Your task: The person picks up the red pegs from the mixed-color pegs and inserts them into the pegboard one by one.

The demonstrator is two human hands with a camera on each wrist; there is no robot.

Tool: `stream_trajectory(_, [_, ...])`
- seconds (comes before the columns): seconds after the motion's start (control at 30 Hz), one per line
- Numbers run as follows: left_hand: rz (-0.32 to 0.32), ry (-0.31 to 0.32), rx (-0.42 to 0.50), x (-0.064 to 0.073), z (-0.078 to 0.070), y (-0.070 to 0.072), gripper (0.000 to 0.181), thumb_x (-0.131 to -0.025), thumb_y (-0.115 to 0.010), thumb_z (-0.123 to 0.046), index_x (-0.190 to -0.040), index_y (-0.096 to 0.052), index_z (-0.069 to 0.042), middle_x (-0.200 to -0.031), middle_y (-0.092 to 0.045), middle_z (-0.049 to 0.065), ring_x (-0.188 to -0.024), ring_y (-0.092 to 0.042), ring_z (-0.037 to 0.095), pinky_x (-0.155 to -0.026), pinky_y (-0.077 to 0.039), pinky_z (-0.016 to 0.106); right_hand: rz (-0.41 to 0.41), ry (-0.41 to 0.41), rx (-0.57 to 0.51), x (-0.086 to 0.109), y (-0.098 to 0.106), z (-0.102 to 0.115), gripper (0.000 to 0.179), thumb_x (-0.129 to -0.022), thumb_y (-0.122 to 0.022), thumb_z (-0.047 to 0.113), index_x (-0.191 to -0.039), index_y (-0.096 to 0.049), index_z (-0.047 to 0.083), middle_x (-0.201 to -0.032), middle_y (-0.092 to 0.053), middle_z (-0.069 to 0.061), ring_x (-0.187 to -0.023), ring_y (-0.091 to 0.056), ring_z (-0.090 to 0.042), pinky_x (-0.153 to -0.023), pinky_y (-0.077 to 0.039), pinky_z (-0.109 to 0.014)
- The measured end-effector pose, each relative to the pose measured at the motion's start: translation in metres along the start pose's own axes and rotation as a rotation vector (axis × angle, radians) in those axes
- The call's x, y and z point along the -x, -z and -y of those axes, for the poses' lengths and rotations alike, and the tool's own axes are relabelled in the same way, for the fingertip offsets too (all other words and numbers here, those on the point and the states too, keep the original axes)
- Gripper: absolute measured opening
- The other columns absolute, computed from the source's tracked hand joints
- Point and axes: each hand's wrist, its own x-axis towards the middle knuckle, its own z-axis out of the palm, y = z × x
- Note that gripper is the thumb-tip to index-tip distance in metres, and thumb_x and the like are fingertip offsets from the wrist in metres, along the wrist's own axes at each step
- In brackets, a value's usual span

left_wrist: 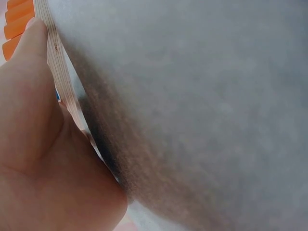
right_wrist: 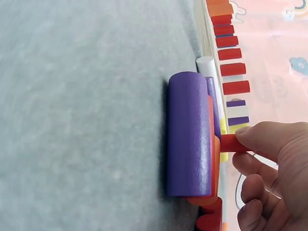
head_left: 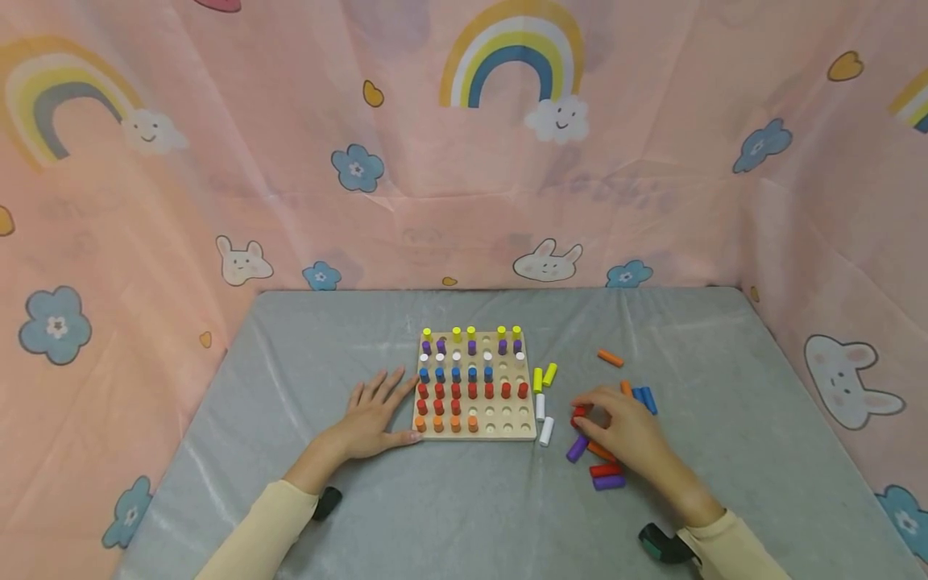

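A wooden pegboard (head_left: 507, 432) carries rows of yellow, purple, white, blue, red and orange pegs, with bare holes mostly toward its right side. My left hand (head_left: 373, 420) lies spread at the board's left edge, its thumb touching the near left corner beside the orange pegs (left_wrist: 19, 24). Over the loose pegs to the right of the board, my right hand (head_left: 625, 427) pinches a red peg (right_wrist: 233, 143) between thumb and fingers. Close under that hand lie a purple peg (right_wrist: 187, 134), a red peg (head_left: 605, 470) and an orange peg (head_left: 600, 451).
Two yellow pegs (head_left: 550, 374) and two white pegs (head_left: 547, 432) lie along the board's right side. Farther right are blue pegs (head_left: 648, 400) and an orange peg (head_left: 611, 358). A grey cloth covers the table (head_left: 326, 322); a patterned pink curtain (head_left: 435, 209) hangs behind.
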Motion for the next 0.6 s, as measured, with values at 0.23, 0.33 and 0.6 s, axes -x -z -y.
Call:
stream_trajectory(0.23, [0.004, 0.005, -0.004, 0.0, -0.002, 0.001, 0.093, -0.089, -0.062, -0.061, -0.16, -0.016, -0.023, -0.169, -0.009, 0.011, -0.154, -0.006, 0.042, -0.118, -0.007, 0.07, 0.021, -0.012, -0.002, -0.004, -0.001, 0.005, 0.023, -0.082, -0.081, 0.017, -0.104, -0.075, 0.016, -0.094, -0.071, 0.006, -0.067, -0.047, -0.003, -0.057, -0.039, -0.018])
stream_trajectory(0.33, [-0.001, 0.001, 0.005, 0.0, -0.001, 0.0, 0.094, -0.089, -0.062, -0.061, -0.161, -0.015, -0.022, -0.169, -0.009, 0.011, -0.154, -0.006, 0.042, -0.118, -0.006, 0.07, 0.029, -0.007, -0.001, -0.007, -0.002, 0.009, 0.023, -0.081, -0.082, 0.017, -0.103, -0.075, 0.016, -0.095, -0.071, 0.006, -0.07, -0.05, -0.006, -0.058, -0.04, -0.018])
stream_trajectory(0.6, [-0.026, -0.018, 0.019, 0.001, 0.002, -0.002, 0.094, -0.088, -0.059, -0.066, -0.16, -0.017, -0.023, -0.168, -0.012, 0.013, -0.153, -0.008, 0.043, -0.116, -0.008, 0.071, 0.063, -0.02, -0.009, -0.017, -0.007, 0.021, 0.023, -0.083, -0.081, 0.021, -0.105, -0.075, 0.019, -0.096, -0.07, 0.007, -0.07, -0.048, -0.006, -0.058, -0.04, -0.019])
